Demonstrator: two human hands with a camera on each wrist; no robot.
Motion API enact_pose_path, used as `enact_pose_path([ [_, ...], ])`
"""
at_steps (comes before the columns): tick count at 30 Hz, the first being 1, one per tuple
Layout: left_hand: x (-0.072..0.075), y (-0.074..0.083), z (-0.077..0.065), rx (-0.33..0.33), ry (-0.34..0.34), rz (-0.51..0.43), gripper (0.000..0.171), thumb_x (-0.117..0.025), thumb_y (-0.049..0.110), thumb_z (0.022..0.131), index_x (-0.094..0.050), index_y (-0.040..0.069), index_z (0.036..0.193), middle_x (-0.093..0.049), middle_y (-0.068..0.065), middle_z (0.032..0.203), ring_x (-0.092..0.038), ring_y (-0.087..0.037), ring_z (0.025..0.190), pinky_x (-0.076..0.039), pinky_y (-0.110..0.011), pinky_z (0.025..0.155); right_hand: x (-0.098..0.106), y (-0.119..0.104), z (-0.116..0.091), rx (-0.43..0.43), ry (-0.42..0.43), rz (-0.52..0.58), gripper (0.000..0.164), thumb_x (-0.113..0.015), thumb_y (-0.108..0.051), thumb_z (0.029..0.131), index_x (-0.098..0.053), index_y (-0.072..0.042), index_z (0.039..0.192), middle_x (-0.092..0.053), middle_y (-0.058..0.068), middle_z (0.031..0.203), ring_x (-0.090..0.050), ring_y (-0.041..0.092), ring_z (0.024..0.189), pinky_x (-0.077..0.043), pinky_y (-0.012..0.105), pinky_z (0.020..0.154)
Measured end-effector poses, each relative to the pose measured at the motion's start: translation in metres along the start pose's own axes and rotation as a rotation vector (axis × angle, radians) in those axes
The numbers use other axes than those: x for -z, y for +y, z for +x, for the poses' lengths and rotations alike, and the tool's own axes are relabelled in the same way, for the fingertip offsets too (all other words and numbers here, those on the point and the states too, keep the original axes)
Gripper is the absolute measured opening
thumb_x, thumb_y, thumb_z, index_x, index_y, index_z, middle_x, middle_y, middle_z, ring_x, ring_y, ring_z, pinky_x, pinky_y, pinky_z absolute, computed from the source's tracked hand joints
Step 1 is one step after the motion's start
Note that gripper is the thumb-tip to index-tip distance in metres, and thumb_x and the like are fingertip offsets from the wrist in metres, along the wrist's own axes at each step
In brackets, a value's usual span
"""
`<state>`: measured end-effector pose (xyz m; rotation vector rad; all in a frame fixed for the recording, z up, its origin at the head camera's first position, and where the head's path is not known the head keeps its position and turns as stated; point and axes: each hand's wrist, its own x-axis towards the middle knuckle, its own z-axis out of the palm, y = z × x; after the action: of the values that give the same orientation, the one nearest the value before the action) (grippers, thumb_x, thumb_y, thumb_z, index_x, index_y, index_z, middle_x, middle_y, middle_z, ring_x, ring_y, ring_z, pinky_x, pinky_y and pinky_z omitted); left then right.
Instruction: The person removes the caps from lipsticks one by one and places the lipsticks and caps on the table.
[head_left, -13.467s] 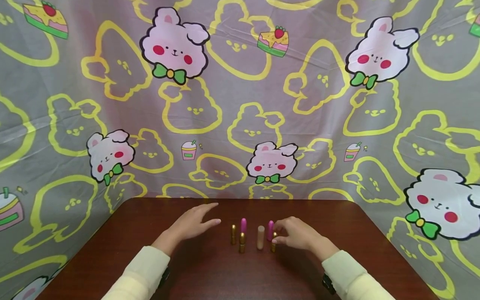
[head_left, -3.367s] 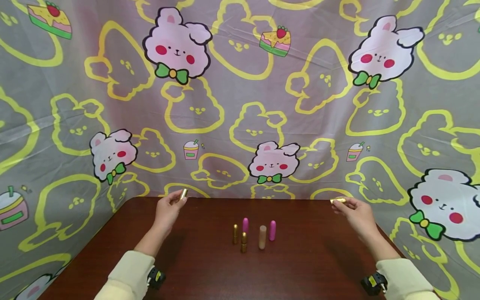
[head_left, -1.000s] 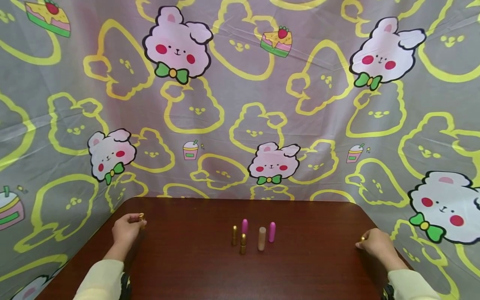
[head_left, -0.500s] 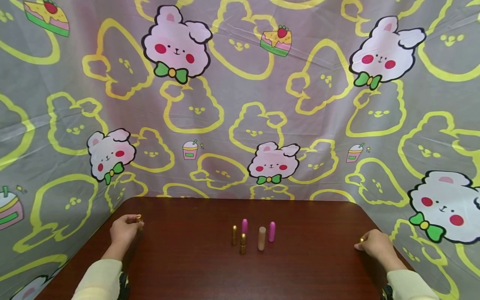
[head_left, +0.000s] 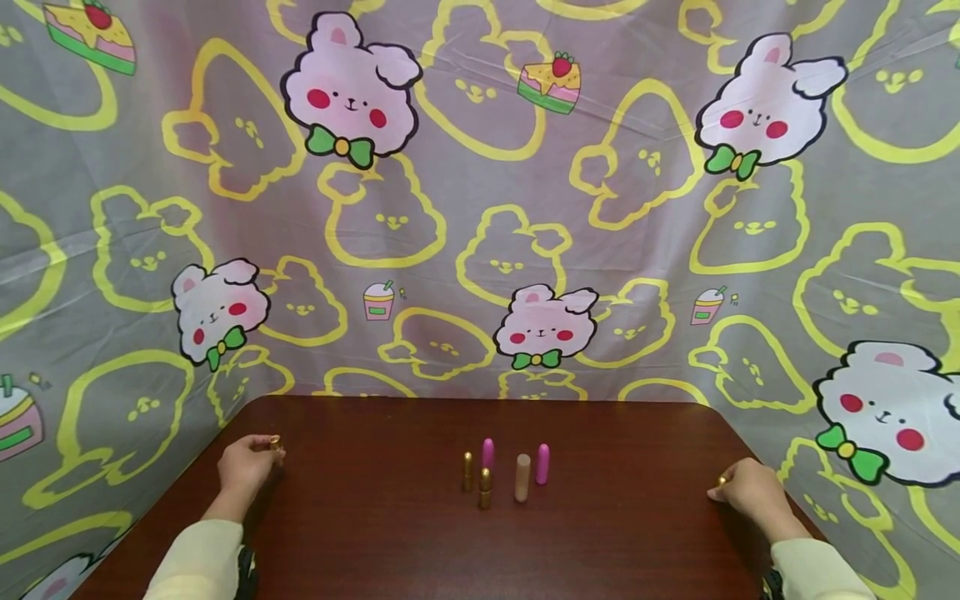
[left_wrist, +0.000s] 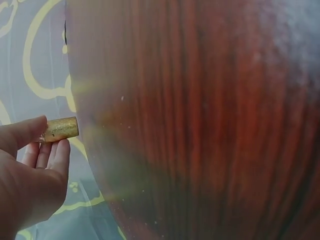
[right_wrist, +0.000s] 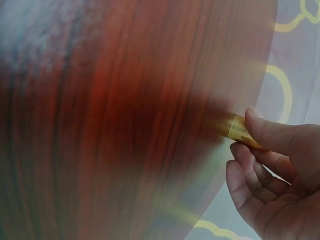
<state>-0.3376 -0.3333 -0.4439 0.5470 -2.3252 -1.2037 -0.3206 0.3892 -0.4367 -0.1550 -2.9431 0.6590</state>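
Note:
Near the table's left edge in the head view, my left hand point(head_left: 246, 468) pinches a short gold tube point(head_left: 275, 442) between thumb and fingertips. It looks like part of a lipstick case, with a ring-like top end. The left wrist view shows the gold tube point(left_wrist: 61, 129) sticking out past the fingertips. Over by the right edge, my right hand point(head_left: 752, 490) pinches a second short gold tube point(head_left: 722, 481), mostly hidden by the fingers. In the right wrist view, this tube's end point(right_wrist: 239, 131) shows between thumb and index finger. Both hands are low, beside the table's sides.
Mid-table stand two gold bullet-shaped tubes point(head_left: 485, 489), two pink bullet-shaped pieces point(head_left: 542, 464) and a beige cylinder point(head_left: 522, 478). The dark wooden table point(head_left: 390, 533) has a patterned cloth point(head_left: 637, 333) behind and along both sides.
Earliest, my right hand was at a gold tube in the middle group; that tube is gone from there. Both hands then held gold pieces raised, and have since lowered them outward to the table's sides.

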Motion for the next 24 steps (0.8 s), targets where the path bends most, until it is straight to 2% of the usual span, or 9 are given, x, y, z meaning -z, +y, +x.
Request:
enact_pose_path([
  [10, -0.0003, -0.007, -0.0007, -0.017, -0.046, 0.041, 0.024, -0.071, 0.003, 0.078, -0.065, -0.013, 0.095, -0.068, -0.024, 0.088, -0.056, -0.041, 0.088, -0.042, -0.046, 0.073, -0.0034, 0.0009, -0.0005, 0.02, 0.002, -0.008, 0.026, -0.08, -0.01, 0.075, -0.062, -0.005, 0.058, -0.047, -0.004, 0.051, -0.045, 0.018, 0.054, -0.035, 0.03, 0.05],
  [17, 0.0001, -0.0081, -0.002, -0.01, -0.055, 0.032, 0.025, -0.071, 0.002, 0.079, -0.064, -0.014, 0.096, -0.067, -0.024, 0.086, -0.056, -0.042, 0.087, -0.044, -0.045, 0.07, -0.0042, 0.0004, -0.0012, 0.022, 0.0, 0.003, 0.032, -0.079, -0.008, 0.075, -0.055, -0.007, 0.054, -0.041, -0.004, 0.049, -0.042, 0.016, 0.05, -0.033, 0.028, 0.048],
  [24, -0.0008, -0.0083, -0.0004, -0.014, -0.052, 0.047, 0.026, -0.071, 0.006, 0.081, -0.065, -0.015, 0.095, -0.065, -0.028, 0.092, -0.055, -0.043, 0.088, -0.044, -0.051, 0.074, -0.0026, 0.0004, -0.001, 0.006, -0.018, 0.001, 0.03, -0.078, -0.008, 0.075, -0.055, -0.008, 0.054, -0.042, -0.003, 0.049, -0.043, 0.016, 0.05, -0.034, 0.029, 0.048],
])
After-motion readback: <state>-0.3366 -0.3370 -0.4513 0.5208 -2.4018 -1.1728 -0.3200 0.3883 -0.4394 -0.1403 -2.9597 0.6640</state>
